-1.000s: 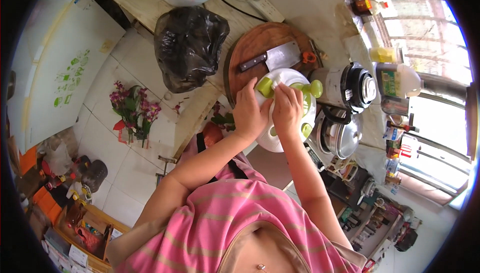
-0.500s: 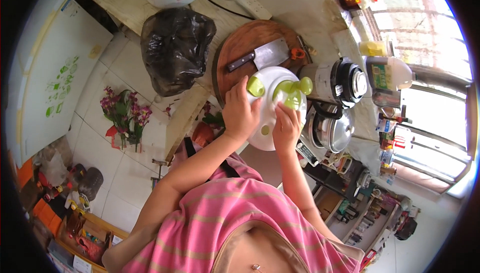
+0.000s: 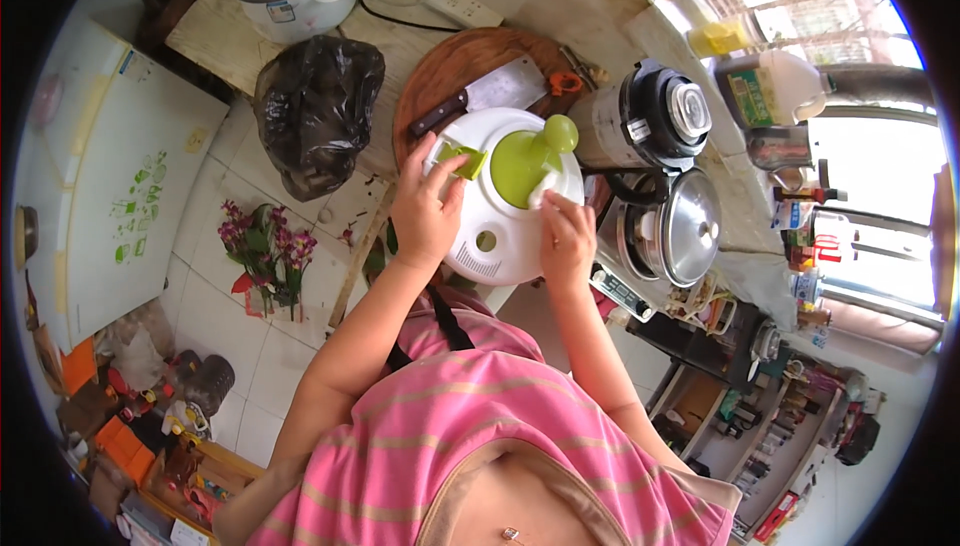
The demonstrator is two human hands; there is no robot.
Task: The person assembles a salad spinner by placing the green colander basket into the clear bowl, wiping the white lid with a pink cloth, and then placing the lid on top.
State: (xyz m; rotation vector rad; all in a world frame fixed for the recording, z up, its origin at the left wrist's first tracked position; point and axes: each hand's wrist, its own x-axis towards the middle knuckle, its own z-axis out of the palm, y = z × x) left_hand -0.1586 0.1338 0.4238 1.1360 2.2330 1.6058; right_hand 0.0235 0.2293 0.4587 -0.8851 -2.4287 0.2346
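A round white salad spinner lid point(image 3: 510, 246) with a green disc and a green crank knob point(image 3: 562, 134) is between my two hands. My left hand point(image 3: 425, 214) grips its left edge, fingers curled at a green tab point(image 3: 468, 163) that looks tilted up from the lid. My right hand point(image 3: 568, 241) pinches a small wad of white tissue or cloth point(image 3: 543, 189) against the lower right of the green disc. Below the disc the lid has a round hole and a row of slots. Whatever is beneath the lid is hidden.
Behind the lid, a cleaver point(image 3: 500, 86) lies on a round wooden chopping board point(image 3: 420, 81). A pressure cooker point(image 3: 625, 116) and a lidded steel pot point(image 3: 690, 226) stand at right. Leftward are a black plastic bag point(image 3: 320, 111), a rice cooker point(image 3: 300, 6) and purple flowers point(image 3: 265, 246).
The view has shifted a little. My right hand's white wad has moved to the green disc's lower edge. My left fingers now reach onto the green tab, which looks more raised.
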